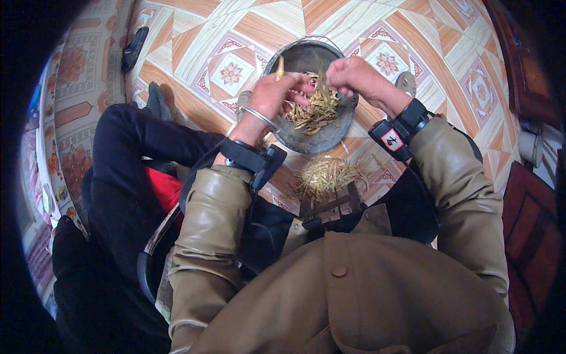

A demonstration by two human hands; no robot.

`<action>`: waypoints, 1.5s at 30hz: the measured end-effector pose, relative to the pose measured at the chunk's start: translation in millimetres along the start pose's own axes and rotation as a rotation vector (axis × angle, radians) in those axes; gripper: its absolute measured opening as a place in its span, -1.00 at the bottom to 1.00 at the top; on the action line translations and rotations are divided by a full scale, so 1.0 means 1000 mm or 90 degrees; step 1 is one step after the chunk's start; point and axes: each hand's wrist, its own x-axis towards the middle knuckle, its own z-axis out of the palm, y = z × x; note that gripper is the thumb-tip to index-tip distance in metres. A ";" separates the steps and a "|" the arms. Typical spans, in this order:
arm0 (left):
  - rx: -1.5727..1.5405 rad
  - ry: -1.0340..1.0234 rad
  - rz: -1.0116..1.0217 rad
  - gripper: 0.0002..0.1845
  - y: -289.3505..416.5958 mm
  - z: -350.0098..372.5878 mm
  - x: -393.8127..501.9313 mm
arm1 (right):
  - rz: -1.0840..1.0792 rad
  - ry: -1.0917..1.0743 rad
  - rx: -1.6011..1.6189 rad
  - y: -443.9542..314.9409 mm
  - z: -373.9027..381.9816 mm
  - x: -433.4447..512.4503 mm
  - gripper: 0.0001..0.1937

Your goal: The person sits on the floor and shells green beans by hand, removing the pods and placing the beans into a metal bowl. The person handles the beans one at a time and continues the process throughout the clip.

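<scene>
My left hand (274, 90), with a silver bangle at the wrist, is over the left side of a round grey metal basin (305, 144). A pale yellow pod (280, 66) sticks up from this hand, its lower end hidden by the fingers. Opposite it, my right hand (347, 76) has its fingers pinched together above the basin's right side. A thin brownish dry pod (322, 76), blurred, hangs at these fingertips. Beneath both hands lies a heap of dry yellow-brown bean pods (318, 117), with some reddish bits among them.
Between the basin and my lap, a pile of pale dry husks (327, 177) lies on the patterned floor (230, 73). Another person's dark-clothed leg (168, 137) is close on my left. A dark shoe (135, 48) lies farther off. Dark red wooden furniture (530, 230) stands on the right.
</scene>
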 end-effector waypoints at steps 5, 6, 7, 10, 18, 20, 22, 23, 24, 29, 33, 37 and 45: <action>0.033 0.023 0.002 -0.65 -0.002 -0.008 0.003 | -0.098 -0.357 -0.252 0.006 0.018 -0.010 -0.86; 0.041 0.006 0.011 -0.68 -0.004 -0.006 0.004 | -0.123 -0.342 -0.309 0.005 0.018 -0.008 -0.84; 0.060 0.003 -0.005 -0.70 -0.005 -0.004 0.005 | -0.156 -0.241 -0.214 0.003 0.016 -0.005 -0.84; 0.133 -0.007 -0.033 -0.76 -0.008 0.005 0.006 | -0.153 -0.044 -0.028 -0.005 0.010 0.006 -0.84; 0.158 -0.065 0.026 -0.80 -0.010 0.018 0.004 | -0.129 -0.061 0.075 -0.008 0.008 0.008 -0.85; 0.200 -0.019 0.071 -0.82 -0.013 0.016 0.005 | -0.124 0.013 0.073 -0.008 0.002 0.008 -0.87; 0.165 0.019 0.151 -0.79 -0.019 0.014 0.008 | -0.100 0.062 0.065 -0.007 -0.005 0.009 -0.89; 0.158 0.048 0.162 -0.78 -0.023 0.012 0.010 | -0.106 0.080 0.066 -0.008 -0.007 0.011 -0.90; 0.258 0.101 0.213 -0.80 -0.027 0.009 0.012 | -0.132 0.073 0.072 -0.007 -0.007 0.011 -0.92; 0.336 0.165 0.125 -0.80 -0.039 0.007 0.019 | -0.097 0.048 0.070 -0.015 0.002 0.006 -0.81; -0.080 0.004 0.189 -0.85 -0.029 0.028 0.019 | -0.052 0.106 0.041 -0.013 0.006 0.003 -0.93; -0.018 0.013 0.128 -0.80 -0.013 0.035 0.008 | -0.084 0.057 0.114 0.008 -0.004 0.007 -0.95; -0.042 0.023 0.145 -0.80 -0.029 0.037 0.017 | -0.080 0.009 0.178 0.020 -0.007 0.014 -0.92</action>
